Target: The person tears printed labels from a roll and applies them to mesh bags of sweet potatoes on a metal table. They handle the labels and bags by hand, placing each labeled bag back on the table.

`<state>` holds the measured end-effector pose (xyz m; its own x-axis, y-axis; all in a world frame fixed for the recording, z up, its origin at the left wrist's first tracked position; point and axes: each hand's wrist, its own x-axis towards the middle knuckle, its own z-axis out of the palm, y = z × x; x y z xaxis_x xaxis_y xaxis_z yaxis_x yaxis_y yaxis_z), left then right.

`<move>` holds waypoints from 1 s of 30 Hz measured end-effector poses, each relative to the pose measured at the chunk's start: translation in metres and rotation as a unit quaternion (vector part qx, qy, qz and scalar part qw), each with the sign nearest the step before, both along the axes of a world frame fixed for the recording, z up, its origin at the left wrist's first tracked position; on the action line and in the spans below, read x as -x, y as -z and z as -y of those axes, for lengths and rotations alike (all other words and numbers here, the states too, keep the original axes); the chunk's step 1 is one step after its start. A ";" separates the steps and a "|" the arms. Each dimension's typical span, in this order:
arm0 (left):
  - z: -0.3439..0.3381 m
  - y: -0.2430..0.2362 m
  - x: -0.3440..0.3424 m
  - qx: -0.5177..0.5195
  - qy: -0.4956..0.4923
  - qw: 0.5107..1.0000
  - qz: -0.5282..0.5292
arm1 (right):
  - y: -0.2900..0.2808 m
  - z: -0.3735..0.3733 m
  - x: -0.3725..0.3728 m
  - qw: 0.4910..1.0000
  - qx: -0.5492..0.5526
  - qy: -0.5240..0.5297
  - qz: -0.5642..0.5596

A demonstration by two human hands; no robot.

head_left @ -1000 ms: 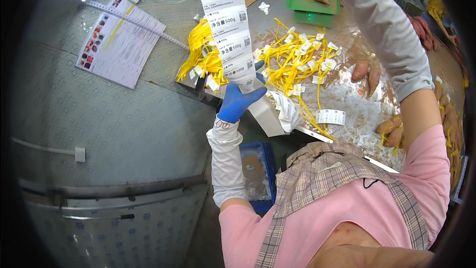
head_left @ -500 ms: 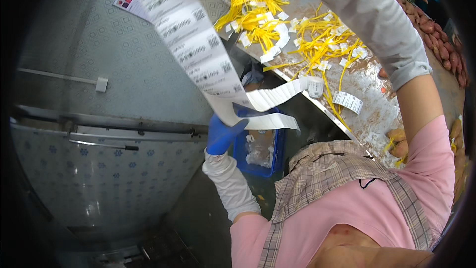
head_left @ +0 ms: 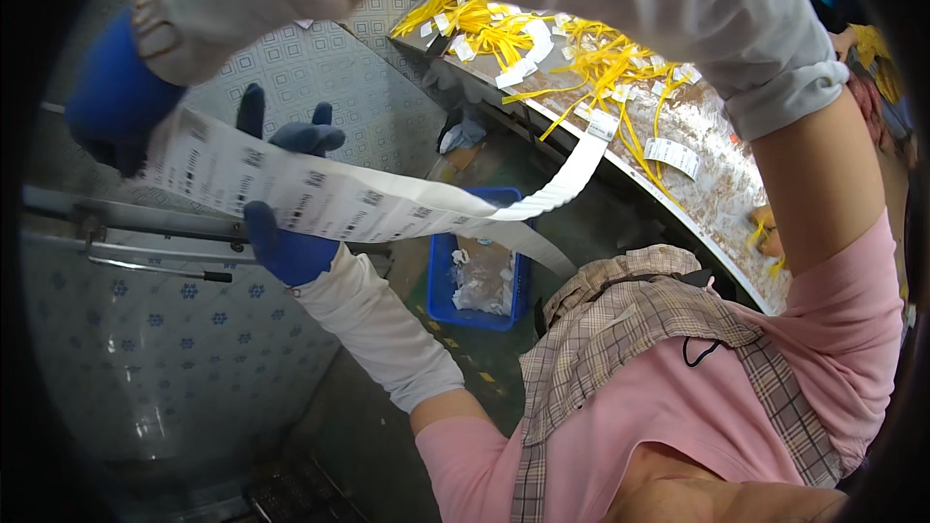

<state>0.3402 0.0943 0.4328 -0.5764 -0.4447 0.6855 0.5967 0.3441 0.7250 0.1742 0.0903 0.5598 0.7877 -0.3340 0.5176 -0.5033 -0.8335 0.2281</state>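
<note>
A long white strip of printed labels (head_left: 320,196) stretches sideways in front of me. Its left end sits in my right hand (head_left: 126,102), blue-gloved and crossed over to the far left, fingers closed on the strip. Below that, my left hand (head_left: 295,252), gloved in blue too, has its fingers spread; they show behind and above the strip, with the thumb at its lower edge. Toward the right the strip bends into a creased part (head_left: 562,184) that reaches the table edge. Another length hangs down near my apron (head_left: 630,300).
Yellow ties (head_left: 620,63) with white tags lie in heaps on the metal table (head_left: 722,184). A loose label piece (head_left: 671,157) and some brown tubers (head_left: 765,232) lie there too. On the floor stands a blue bin (head_left: 436,281) holding white scraps. A patterned panel with a metal bar (head_left: 160,261) stands left.
My right hand has swung down and left with the strip's end, turning the strip from steep to nearly level. My left hand has moved left and up along it, its fingers now spread.
</note>
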 end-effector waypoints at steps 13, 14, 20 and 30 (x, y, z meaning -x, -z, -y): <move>0.013 0.066 -0.092 -0.032 0.134 0.977 0.165 | 0.134 -0.158 0.163 0.864 -0.184 0.457 0.105; 0.001 0.071 -0.118 -0.071 0.091 0.969 0.217 | 0.165 -0.142 0.174 0.862 -0.204 0.445 0.129; 0.000 0.115 -0.107 -0.201 0.181 0.926 0.264 | 0.165 -0.221 0.202 0.768 -0.205 0.592 0.136; -0.012 0.216 -0.095 -0.239 0.078 0.899 0.358 | 0.227 -0.225 0.240 0.749 -0.229 0.597 0.173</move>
